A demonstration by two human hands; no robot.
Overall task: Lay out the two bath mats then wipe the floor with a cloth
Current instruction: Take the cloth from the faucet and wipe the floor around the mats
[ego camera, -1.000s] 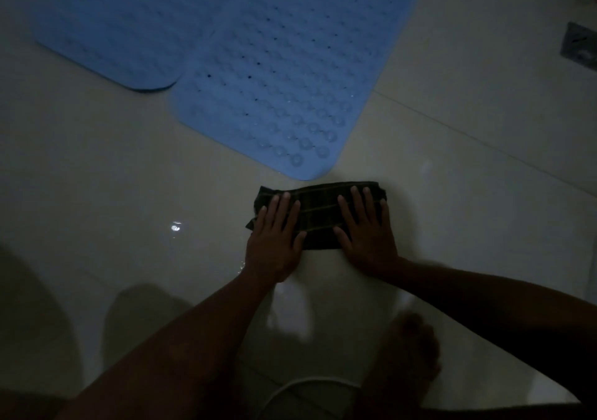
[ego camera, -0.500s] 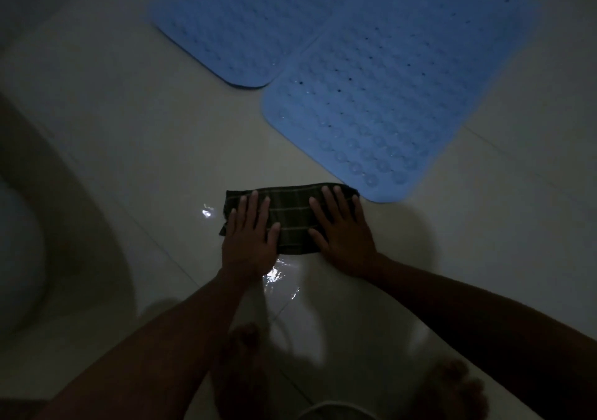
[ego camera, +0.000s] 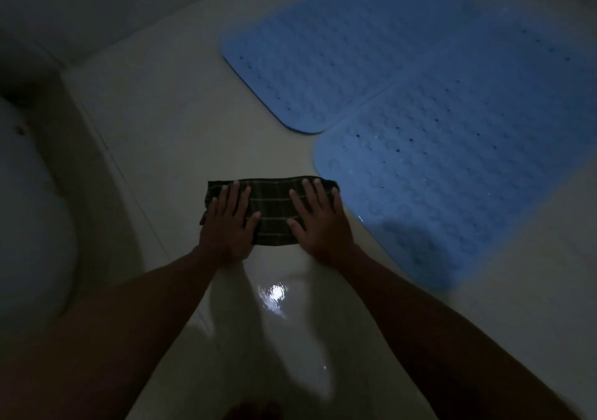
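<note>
A folded dark green checked cloth (ego camera: 273, 212) lies flat on the pale tiled floor (ego camera: 168, 135). My left hand (ego camera: 227, 222) presses its left end with fingers spread. My right hand (ego camera: 318, 222) presses its right end the same way. Two blue perforated bath mats lie flat side by side at the upper right: the far mat (ego camera: 323, 60) and the near mat (ego camera: 452, 174). The cloth's right end touches the near mat's left corner. The room is dim.
A white toilet bowl (ego camera: 29, 212) fills the left edge. A wall base (ego camera: 97, 18) runs along the upper left. The wet floor behind the cloth shows a bright light reflection (ego camera: 274, 293). My toes (ego camera: 255, 411) show at the bottom edge.
Both hands have slid the cloth leftwards across the floor, away from the mats' middle and towards the toilet. The view has swung left with them. A wet streak lies behind the cloth.
</note>
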